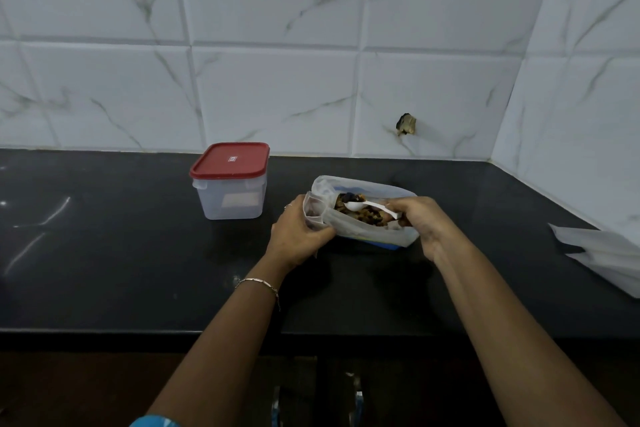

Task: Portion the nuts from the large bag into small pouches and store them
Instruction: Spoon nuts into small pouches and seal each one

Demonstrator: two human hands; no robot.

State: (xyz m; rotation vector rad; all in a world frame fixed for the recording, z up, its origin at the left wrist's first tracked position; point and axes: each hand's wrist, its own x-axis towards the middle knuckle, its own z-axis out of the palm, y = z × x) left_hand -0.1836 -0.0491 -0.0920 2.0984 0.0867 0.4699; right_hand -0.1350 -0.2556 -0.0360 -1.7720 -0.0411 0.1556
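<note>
**Desk:** Any writing I should log?

**Operator:** I see a small white mark on the red plastic lid of the square translucent storage container, but it's too small for me to read. There's a pale patch on the container's front wall, also unreadable.

**Desk:** And the nuts?

**Operator:** They're a mixed brown and dark heap of nuts inside the large clear plastic bag with a blue bottom edge. The bag lies open-mouthed on the black stone countertop, to the right of the container and apart from it.

**Desk:** Hands?

**Operator:** The left hand has its fingers curled round a small clear plastic pouch, held right against the big bag's left end. The right hand pinches the handle of a white plastic spoon, whose bowl rests over the nuts.

**Desk:** Counts?

**Operator:** One container, one large bag, one spoon and one pouch in hand. At the right edge lies a pile of flat clear pouches; I can't tell how many.
</note>
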